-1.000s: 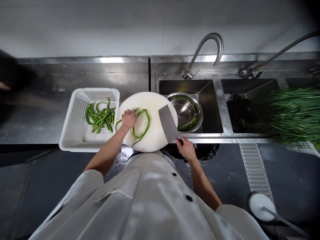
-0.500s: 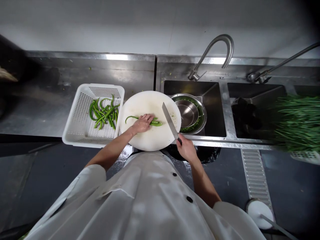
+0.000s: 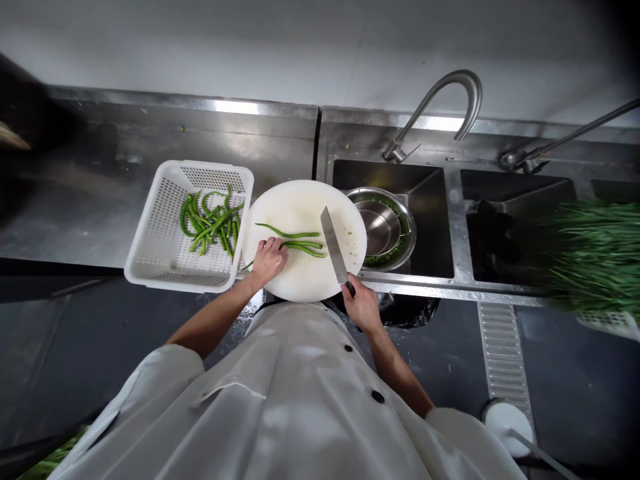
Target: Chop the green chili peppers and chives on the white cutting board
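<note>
Several long green peppers (image 3: 304, 248) lie on a round white cutting board (image 3: 305, 283). My left hand (image 3: 270, 259) is closed around some of them at the board's left side, and their ends stick out to its right. One pepper (image 3: 287, 232) lies loose just above that hand. In my right hand (image 3: 362, 304) is the dark handle of a kitchen knife (image 3: 334, 245). Its broad blade points away from me over the right half of the board, apart from the peppers. Small light bits dot the board right of the blade.
Left of the board stands a white perforated basket (image 3: 150, 227) holding more green peppers (image 3: 213, 223). To the right, metal bowls (image 3: 375, 227) sit in a sink (image 3: 430, 227) below a curved faucet (image 3: 473, 100). A heap of long green stalks (image 3: 600, 257) is at far right.
My left hand has moved left along the peppers, uncovering more of their length. One pepper now lies apart above the others. The knife has shifted slightly left, still in my right hand.
</note>
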Tool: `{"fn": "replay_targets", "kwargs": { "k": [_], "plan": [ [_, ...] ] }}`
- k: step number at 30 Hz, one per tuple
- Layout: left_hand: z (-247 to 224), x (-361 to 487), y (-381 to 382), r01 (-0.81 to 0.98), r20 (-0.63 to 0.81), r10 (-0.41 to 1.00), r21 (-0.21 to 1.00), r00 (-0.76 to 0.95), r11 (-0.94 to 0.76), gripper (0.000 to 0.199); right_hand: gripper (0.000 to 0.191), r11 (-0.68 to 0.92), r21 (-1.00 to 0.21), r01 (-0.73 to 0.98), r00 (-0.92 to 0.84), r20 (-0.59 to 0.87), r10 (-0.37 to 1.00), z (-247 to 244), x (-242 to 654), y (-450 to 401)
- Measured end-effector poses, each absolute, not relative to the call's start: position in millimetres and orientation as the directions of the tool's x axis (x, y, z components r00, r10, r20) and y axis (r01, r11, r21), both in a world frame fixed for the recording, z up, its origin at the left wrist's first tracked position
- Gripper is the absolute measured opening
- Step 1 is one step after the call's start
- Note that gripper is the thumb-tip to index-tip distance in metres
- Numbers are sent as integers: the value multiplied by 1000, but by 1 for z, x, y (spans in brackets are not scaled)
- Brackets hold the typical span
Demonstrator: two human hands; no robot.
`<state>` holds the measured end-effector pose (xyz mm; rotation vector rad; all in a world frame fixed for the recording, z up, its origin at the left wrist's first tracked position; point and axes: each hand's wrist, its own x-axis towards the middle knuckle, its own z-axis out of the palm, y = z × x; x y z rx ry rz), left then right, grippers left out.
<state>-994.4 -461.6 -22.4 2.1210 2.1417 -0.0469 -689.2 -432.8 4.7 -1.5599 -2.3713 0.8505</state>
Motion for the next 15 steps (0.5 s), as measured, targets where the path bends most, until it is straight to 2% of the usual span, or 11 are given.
{"fn": "replay_targets", "kwargs": {
  "k": [1,5,11,15],
  "plan": [
    [-23,-996,-456,997,-95,995,73,-5,12,26,38,279,-553,785,-426,-155,892,4,-693,-434],
    [-23,-986,-428,989,-24,996,125,82,-78,48,39,265,-565,781,-423,-167,890,3,-709,-431],
    [-15,-976,-399,985,-101,995,172,2,15,36,42,250,-558,791,-400,-162,902,-1,-713,-420],
    [4,-1029,-423,971,-91,990,204,-108,124,34,45,238,-555,797,-380,-155,912,-8,-703,-417]
  ]
}}
